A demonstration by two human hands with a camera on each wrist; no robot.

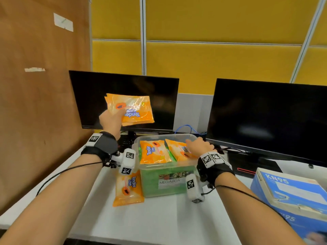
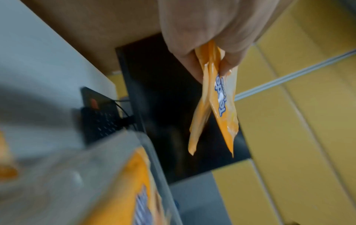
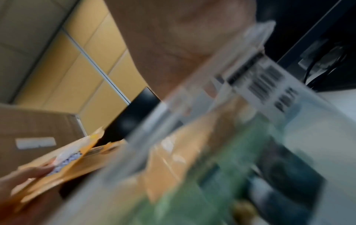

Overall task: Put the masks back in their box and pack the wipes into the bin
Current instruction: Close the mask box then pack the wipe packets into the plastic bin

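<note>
My left hand is raised in front of the left monitor and pinches two orange Tender Love wipe packs by one end. In the left wrist view these two packs hang from thumb and fingers. The clear MEGABOX bin stands mid-table, with green packs low inside and two orange packs on top. My right hand lies flat on the right orange pack in the bin. Another orange pack lies on the table left of the bin. The blue KN95 mask box sits at the right.
Two dark monitors stand behind the bin. A brown board closes off the left side. A black device with a red stripe lies right of the bin, with blue cables behind. The right wrist view is blurred.
</note>
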